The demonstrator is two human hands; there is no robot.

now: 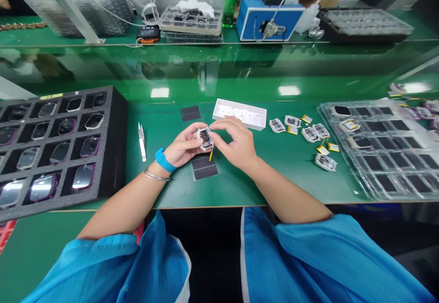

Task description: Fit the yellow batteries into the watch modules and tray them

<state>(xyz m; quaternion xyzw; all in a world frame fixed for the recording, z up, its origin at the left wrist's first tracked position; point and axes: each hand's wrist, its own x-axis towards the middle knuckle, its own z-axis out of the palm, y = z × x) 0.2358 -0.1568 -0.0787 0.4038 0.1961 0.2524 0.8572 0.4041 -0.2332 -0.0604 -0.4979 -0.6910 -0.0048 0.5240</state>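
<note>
Between the thumb and fingers of my left hand (187, 146) is a small white smartwatch case (206, 139), its inside facing up with a dark circuit board and wires. A yellow flap (211, 154), seen edge-on, hangs from its lower side. The bent fingers and thumb of my right hand (236, 142) grip the case along its right and upper edge; the fingertips partly hide it. Beneath the hands lies a sheet of black adhesive pieces (205, 168). Metal tweezers (141, 143) lie left of my left hand.
Behind the hands sits a white box (240, 113) of tiny parts. Several open watch cases (310, 133) with yellow batteries lie to the right, before a clear tray (398, 156). A black foam rack (115, 143) of watches stands left. A raised shelf (192, 44) crosses the back.
</note>
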